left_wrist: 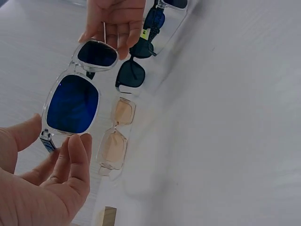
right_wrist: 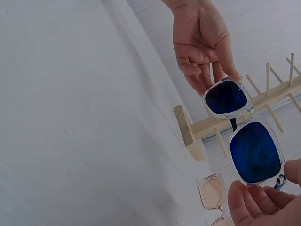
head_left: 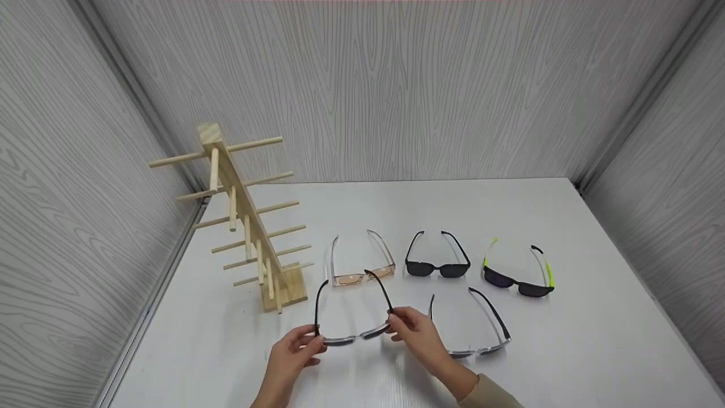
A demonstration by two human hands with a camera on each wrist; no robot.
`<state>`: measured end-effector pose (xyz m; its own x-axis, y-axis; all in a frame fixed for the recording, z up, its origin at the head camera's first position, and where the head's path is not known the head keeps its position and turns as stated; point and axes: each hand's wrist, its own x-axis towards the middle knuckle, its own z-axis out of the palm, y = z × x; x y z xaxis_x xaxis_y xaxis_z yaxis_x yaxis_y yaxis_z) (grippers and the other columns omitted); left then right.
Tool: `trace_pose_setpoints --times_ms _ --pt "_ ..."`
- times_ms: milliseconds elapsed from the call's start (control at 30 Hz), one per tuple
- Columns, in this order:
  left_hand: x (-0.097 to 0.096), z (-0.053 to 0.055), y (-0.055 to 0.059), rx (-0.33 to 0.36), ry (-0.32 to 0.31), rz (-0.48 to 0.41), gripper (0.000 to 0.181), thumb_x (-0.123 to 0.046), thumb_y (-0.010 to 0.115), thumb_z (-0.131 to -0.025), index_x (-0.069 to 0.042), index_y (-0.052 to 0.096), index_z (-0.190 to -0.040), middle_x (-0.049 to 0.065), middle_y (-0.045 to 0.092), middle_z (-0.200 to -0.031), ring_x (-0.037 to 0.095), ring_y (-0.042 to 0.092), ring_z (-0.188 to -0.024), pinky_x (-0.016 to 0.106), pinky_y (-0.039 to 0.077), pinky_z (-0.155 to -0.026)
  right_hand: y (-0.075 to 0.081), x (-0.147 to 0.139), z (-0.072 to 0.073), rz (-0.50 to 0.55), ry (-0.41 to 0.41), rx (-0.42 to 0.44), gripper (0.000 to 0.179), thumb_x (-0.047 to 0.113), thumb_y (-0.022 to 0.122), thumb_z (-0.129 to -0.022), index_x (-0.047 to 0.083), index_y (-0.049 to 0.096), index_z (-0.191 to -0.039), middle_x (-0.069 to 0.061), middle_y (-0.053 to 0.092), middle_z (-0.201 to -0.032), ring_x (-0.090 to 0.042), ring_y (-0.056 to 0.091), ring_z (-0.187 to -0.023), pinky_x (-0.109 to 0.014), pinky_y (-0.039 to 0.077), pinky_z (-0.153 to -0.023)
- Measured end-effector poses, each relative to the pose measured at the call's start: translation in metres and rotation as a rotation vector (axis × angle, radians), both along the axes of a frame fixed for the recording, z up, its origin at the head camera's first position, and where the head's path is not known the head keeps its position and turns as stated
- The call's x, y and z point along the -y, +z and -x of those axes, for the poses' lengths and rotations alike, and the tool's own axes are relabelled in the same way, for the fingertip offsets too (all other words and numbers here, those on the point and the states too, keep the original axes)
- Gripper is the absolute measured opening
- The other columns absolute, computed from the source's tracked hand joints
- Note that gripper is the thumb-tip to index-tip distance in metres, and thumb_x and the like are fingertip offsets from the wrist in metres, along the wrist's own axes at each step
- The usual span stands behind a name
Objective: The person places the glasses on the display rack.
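Observation:
Both hands hold a pair of clear-framed sunglasses (head_left: 340,342) above the white table, temples unfolded and pointing away. The left hand (head_left: 290,357) pinches the left hinge corner between thumb and fingers. At the opposite corner, the right hand (head_left: 420,339) grips the frame the same way. Dark blue mirrored lenses (left_wrist: 73,104) show in the left wrist view, and the right wrist view also shows a blue lens (right_wrist: 255,151). A second clear-framed pair with black temples (head_left: 491,348) lies beside the right hand, partly hidden by it.
A wooden rack with pegs (head_left: 243,198) stands at the left on its base (head_left: 294,289). Beyond the hands lie peach-tinted glasses (head_left: 350,279), black sunglasses (head_left: 436,268) and sunglasses with yellow-green temples (head_left: 517,283). Wood-grain panels (head_left: 385,90) enclose the white table (head_left: 187,345).

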<state>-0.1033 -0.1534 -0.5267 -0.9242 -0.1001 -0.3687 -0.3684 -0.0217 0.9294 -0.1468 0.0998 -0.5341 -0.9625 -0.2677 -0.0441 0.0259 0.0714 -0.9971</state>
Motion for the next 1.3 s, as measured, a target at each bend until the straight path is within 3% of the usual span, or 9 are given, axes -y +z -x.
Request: trace_pose_setpoints --times_ms 200,333,667,967,1133,1300 --pt "0.001 -0.005 0.006 -0.002 0.031 0.003 0.061 -0.03 0.076 -0.077 0.003 0.052 -0.122 0.007 0.067 -0.093 0.02 0.065 -0.083 0.032 0.053 -0.069 0.027 0.005 -0.005 -0.013 0.022 -0.011 0.027 0.007 0.05 -0.096 -0.013 0.054 -0.113 -0.024 0.061 -0.099 -0.03 0.063 -0.09 -0.04 0.053 -0.075" --pt "0.003 -0.007 0.012 -0.007 0.048 0.009 0.058 -0.028 0.076 -0.077 0.003 0.053 -0.121 0.007 0.067 -0.093 0.02 0.065 -0.084 0.033 0.053 -0.07 0.037 0.01 -0.006 -0.012 0.035 -0.023 0.027 0.007 0.049 -0.097 -0.013 0.054 -0.114 -0.027 0.06 -0.1 -0.032 0.062 -0.091 -0.04 0.052 -0.076" --pt "0.014 -0.009 0.02 0.011 0.103 0.013 0.057 -0.03 0.076 -0.077 -0.001 0.054 -0.121 0.009 0.067 -0.095 0.021 0.065 -0.084 0.034 0.053 -0.071 0.044 0.023 -0.001 0.005 0.067 -0.047 0.027 0.007 0.05 -0.096 -0.012 0.054 -0.114 -0.025 0.061 -0.099 -0.034 0.062 -0.091 -0.044 0.051 -0.077" --pt "0.025 -0.012 0.022 0.0 0.154 0.015 0.055 -0.029 0.076 -0.077 -0.003 0.054 -0.12 0.009 0.067 -0.097 0.021 0.064 -0.085 0.033 0.052 -0.071 0.048 0.035 0.003 0.003 0.105 -0.057 0.025 0.008 0.05 -0.096 -0.01 0.056 -0.113 -0.02 0.062 -0.098 -0.033 0.062 -0.092 -0.041 0.052 -0.076" --pt "0.032 -0.016 0.023 0.021 0.178 -0.003 0.059 -0.031 0.075 -0.077 -0.002 0.052 -0.124 0.008 0.066 -0.097 0.021 0.064 -0.086 0.033 0.052 -0.073 0.05 0.043 0.004 0.003 0.133 -0.063 0.025 0.009 0.05 -0.096 -0.009 0.056 -0.113 -0.021 0.063 -0.098 -0.033 0.061 -0.091 -0.037 0.053 -0.074" --pt "0.042 -0.021 0.024 0.033 0.203 -0.022 0.063 -0.032 0.075 -0.077 -0.001 0.049 -0.126 0.007 0.066 -0.097 0.02 0.064 -0.087 0.033 0.052 -0.075 0.052 0.052 0.004 0.001 0.163 -0.06 0.024 0.009 0.05 -0.096 -0.008 0.056 -0.112 -0.018 0.063 -0.097 -0.034 0.062 -0.091 -0.041 0.052 -0.075"
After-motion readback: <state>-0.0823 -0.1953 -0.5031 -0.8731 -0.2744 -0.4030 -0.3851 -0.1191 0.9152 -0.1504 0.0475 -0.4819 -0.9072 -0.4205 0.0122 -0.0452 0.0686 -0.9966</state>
